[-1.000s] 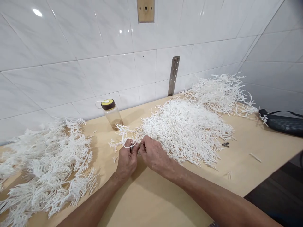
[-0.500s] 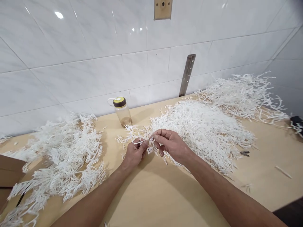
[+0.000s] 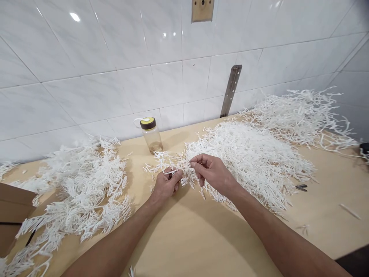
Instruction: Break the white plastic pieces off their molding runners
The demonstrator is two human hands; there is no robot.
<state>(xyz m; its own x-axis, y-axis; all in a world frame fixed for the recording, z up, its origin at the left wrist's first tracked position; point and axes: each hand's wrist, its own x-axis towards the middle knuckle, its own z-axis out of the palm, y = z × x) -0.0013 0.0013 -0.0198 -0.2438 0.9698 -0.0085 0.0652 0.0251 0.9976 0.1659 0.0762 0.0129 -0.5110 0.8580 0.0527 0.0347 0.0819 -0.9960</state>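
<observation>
My left hand is closed on a white branched strand, whose thicker stem loops over the fingers and whose thin ends fan out beyond them. Just to its right, my right hand has thumb and forefinger pinched together. Anything between those fingertips is too small to make out. Behind and beside the right hand spreads a large heap of short white strands, thin and plastic-looking. A few loose strands also lie on the table below the fingertips.
On the left lies a pile of branched white pieces, with a cardboard box beside it. A yellow-lidded bottle stands behind my hands. Longer white strands are heaped at the back right. Small dark snips and a metal bracket are also there.
My right hand has drawn slightly away to the right, widening the gap to the left hand. The left hand keeps its hold on the strand. The whole view has shifted a little.
</observation>
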